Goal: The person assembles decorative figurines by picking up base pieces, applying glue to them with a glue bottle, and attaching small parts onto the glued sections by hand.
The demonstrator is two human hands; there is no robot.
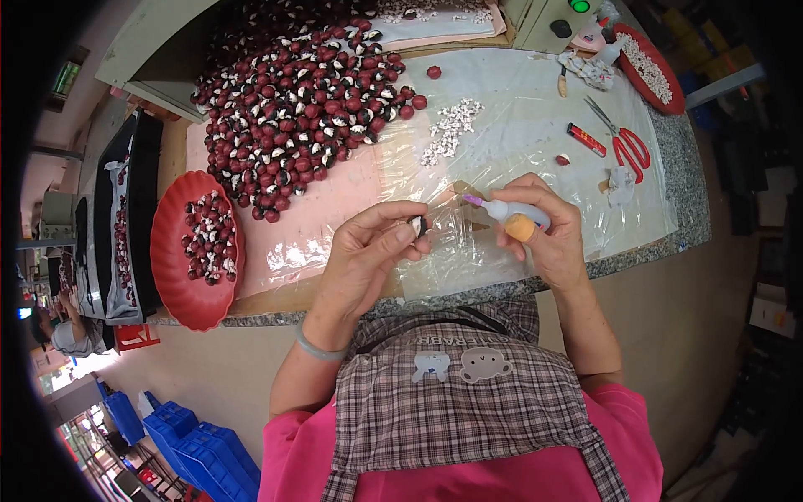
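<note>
Between the thumb and fingers of my left hand [381, 243] is a small round piece [417, 225], black and white on the side that shows. My right hand [548, 230] grips a small white squeeze bottle [512, 211] with a thin purple nozzle [473, 200]. The nozzle points left toward the piece, with a gap between them. A yellow-orange cap-like cover [519, 227] sits at my right thumb's tip. Beyond my hands lies a scatter of tiny white bits [452, 130] on the plastic-covered table [519, 100].
A large heap of dark red, black and white balls [293, 109] fills the back left. A red dish [171, 251] of similar balls stands at left. To the right lie red-handled scissors [627, 151], a red tube [586, 140] and a red bowl [673, 105] of white bits.
</note>
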